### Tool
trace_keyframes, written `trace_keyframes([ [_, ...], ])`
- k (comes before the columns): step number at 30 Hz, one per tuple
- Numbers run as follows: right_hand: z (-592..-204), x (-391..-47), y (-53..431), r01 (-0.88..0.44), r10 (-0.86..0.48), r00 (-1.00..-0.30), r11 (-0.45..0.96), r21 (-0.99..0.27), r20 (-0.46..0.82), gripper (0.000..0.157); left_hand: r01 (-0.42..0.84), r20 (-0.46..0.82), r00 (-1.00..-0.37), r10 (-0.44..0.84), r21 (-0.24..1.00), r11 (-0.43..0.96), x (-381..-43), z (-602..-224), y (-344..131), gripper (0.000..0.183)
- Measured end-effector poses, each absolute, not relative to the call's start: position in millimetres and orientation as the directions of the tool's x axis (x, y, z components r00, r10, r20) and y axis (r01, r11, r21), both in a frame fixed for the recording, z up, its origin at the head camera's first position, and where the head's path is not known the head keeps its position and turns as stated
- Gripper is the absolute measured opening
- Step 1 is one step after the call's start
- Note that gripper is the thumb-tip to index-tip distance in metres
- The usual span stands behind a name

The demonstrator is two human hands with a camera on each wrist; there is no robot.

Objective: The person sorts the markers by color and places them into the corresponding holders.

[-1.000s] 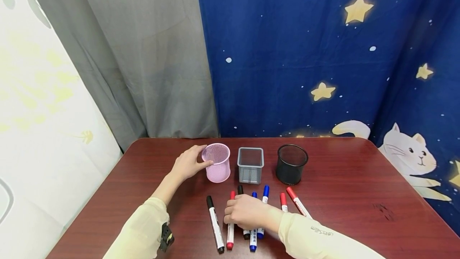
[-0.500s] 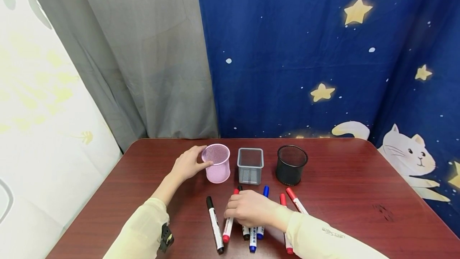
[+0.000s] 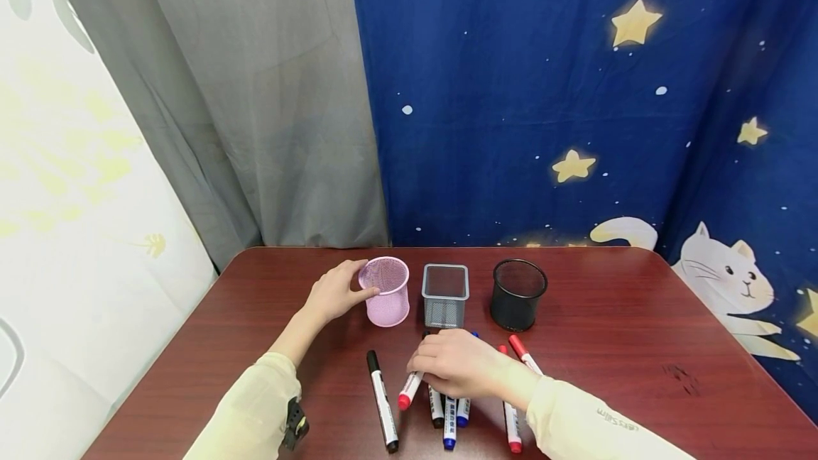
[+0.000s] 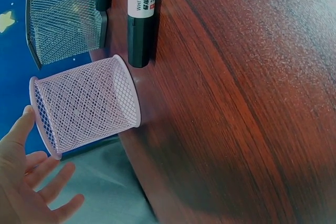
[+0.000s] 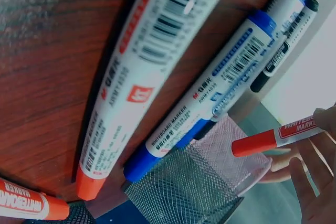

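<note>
At the far side of the table, my left hand (image 3: 335, 293) holds a round pink mesh pen holder (image 3: 388, 307) by its left side. Its thumb lies on the rim in the left wrist view, with some fingers spread beyond it. My right hand (image 3: 459, 366) pinches a red-capped whiteboard marker (image 5: 257, 144), tilted and raised off the table. Beneath that hand lie blue markers (image 3: 450, 421) and a black marker (image 3: 436, 407), partly covered. A black marker (image 3: 382, 402) lies alone to the left, and red markers (image 3: 512, 424) lie to the right.
A square grey mesh pen holder (image 3: 445, 311) stands right of the pink one, with a round black mesh holder (image 3: 516, 307) further right. The brown table (image 3: 613, 318) has its back edge against grey and blue curtains (image 3: 524, 91).
My right hand has picked up the red marker, drawn it slightly right and up, and tilted it. One red marker on the right shows more of its length. My left hand stays put.
</note>
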State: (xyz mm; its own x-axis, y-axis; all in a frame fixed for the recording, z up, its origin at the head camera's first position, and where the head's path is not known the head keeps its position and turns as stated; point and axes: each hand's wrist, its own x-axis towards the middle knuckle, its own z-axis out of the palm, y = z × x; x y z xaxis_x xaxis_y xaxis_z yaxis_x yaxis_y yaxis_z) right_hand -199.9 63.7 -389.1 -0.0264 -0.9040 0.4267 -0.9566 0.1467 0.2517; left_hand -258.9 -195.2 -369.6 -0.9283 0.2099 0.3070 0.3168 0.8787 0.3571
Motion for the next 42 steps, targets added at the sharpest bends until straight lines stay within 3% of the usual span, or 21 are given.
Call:
trace_keyframes([
  [7, -381, -200, 66, -0.986, -0.851, -0.078, 0.142, 0.084, 0.52, 0.025, 0.318, 0.309, -0.927, 0.211, 0.352, 0.88, -258, -369, -196, 0.063],
  [15, -372, -200, 66, -0.981, -0.793, -0.195, 0.144, -0.133, 0.577, 0.024, 0.314, 0.303, -0.93, 0.209, 0.359, 0.879, -258, -368, -196, 0.062],
  [25, -362, -201, 62, -0.958, -0.719, -0.236, 0.061, -0.28, 0.654, 0.027, 0.305, 0.294, -0.935, 0.2, 0.374, 0.876, -257, -368, -195, 0.062],
  [36, -333, -185, 60, -0.826, -0.629, -0.464, 0.052, -0.561, 0.624, 0.022, 0.305, 0.29, -0.935, 0.205, 0.36, 0.882, -257, -365, -195, 0.063],
  [42, -315, -180, 59, -0.786, -0.603, -0.524, 0.069, -0.615, 0.602, 0.02, 0.3, 0.282, -0.938, 0.203, 0.363, 0.882, -256, -365, -195, 0.062],
])
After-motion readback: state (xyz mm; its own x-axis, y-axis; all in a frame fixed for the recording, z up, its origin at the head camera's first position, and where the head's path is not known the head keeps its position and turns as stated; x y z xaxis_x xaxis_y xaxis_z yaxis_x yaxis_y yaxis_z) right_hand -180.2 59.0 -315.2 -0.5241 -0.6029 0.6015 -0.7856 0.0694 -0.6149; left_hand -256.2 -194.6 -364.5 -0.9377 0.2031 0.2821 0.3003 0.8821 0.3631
